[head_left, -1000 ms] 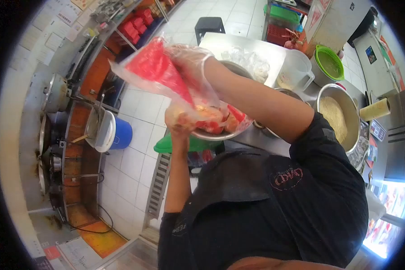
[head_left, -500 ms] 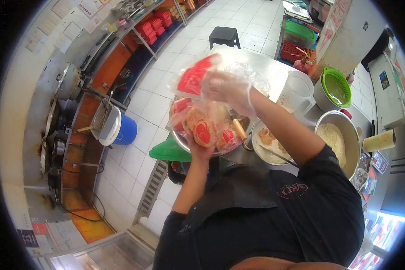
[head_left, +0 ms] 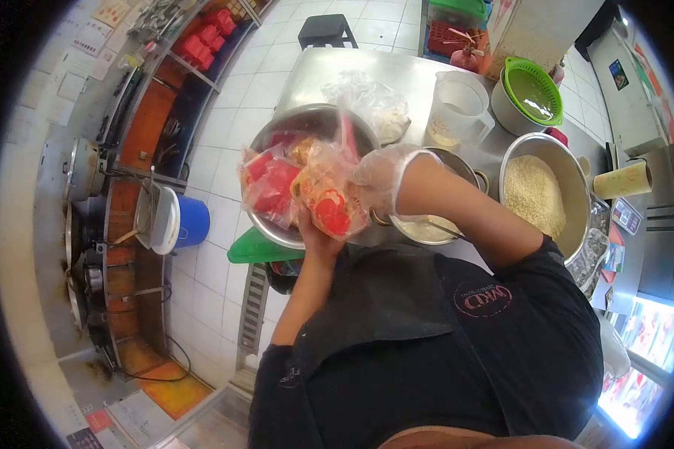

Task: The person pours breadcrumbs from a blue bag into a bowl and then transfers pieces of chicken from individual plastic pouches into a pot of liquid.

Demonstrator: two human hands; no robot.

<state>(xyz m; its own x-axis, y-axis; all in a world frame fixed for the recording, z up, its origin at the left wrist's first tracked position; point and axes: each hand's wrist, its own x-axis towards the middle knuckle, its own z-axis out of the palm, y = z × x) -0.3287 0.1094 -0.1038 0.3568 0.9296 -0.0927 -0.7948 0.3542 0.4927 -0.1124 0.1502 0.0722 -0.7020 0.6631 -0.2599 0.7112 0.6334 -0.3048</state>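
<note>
Over a large metal bowl [head_left: 363,127], my left hand [head_left: 318,232] grips a clear plastic bag with a red print [head_left: 329,206] from below. My right hand [head_left: 386,176], in a clear plastic glove, is at the bag's right side; its fingertips are blurred and partly hidden by plastic. Other red-printed bags [head_left: 269,179] lie in the bowl, left of the held bag. Beside my right forearm stands a smaller metal pot [head_left: 430,230] with pale contents and a utensil handle across it.
A clear jug [head_left: 457,108], a green strainer [head_left: 533,90] over a white tub and a big bowl of crumbs [head_left: 535,194] stand to the right. A crumpled plastic bag [head_left: 374,105] lies behind the metal bowl. A blue bucket [head_left: 192,222] is at the left.
My right hand has come down from above the bowl to the bag's right side. The raised red-printed plastic is now lower. The camera view has shifted.
</note>
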